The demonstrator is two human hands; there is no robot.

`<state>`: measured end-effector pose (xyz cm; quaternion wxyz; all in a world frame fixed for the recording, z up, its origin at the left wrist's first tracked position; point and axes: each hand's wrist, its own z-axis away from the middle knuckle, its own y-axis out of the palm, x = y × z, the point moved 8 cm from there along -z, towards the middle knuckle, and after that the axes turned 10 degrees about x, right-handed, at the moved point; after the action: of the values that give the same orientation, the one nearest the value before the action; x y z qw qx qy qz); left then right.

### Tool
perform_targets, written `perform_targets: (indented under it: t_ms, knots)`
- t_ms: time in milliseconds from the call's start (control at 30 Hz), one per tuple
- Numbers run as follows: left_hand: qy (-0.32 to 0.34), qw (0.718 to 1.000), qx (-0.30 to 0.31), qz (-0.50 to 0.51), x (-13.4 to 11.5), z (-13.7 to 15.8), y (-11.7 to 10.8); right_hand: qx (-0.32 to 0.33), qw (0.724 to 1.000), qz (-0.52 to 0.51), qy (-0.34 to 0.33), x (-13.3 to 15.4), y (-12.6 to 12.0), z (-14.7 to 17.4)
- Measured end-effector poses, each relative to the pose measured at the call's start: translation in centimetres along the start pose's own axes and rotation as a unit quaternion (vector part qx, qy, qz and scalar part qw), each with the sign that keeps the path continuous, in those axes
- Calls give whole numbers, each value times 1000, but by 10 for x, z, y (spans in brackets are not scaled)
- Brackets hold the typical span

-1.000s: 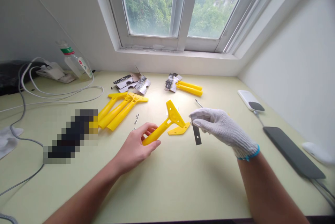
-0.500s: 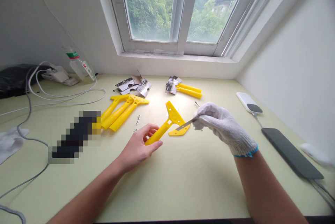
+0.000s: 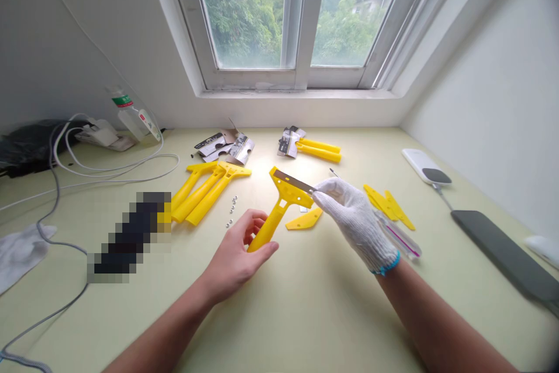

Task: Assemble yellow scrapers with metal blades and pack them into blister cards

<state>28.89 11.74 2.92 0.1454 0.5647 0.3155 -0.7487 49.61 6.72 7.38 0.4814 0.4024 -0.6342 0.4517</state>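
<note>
Light from a window [image 3: 244, 12] falls on a pale green table [image 3: 279, 320] with white walls around it. From the head view, two hands work near the middle. The bare left hand [image 3: 242, 248] has its fingers curled around the handle of a yellow tool [image 3: 267, 224], whose wide flat head points up and away. The right hand [image 3: 349, 216], in a white glove, pinches the right end of a thin metal blade [image 3: 290, 177] between thumb and fingers.

The blade points left and a little away from those gloved fingertips. Its long side runs nearly the same way as the wide edge of the yellow head, and it lies on or just over that edge; I cannot tell if they touch all along. The right hand is nearer to the blade, and the left is lower down, on the handle.

Now to count. One blade and one yellow tool are in the hands. Three yellow handles [image 3: 218, 192] lie to the left, and two packed handles [image 3: 321, 152] stick out from printed cards [image 3: 287, 143]. One flat yellow piece [image 3: 303, 220] lies below the tool's head, and two yellow strips [image 3: 386, 203] lie right of the glove. About six tiny metal bits [image 3: 233, 209] sit left of the tool, too small to count surely.
</note>
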Motion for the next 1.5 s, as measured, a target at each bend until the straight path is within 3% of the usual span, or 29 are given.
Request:
perform_targets:
  t_ms: [267,600,867,1500]
  knots:
    - [8,1000,25,-3,-4,3,6,96,992,66,43,1,9,0]
    - [11,999,30,0,-5,2,7,113,974,196,1,20,-1,4]
    - [23,998,54,0,-9,1,13,119,981,153,11,10,-6,4]
    - [12,999,23,-39,-8,2,5,106,985,133,17,18,-1,8]
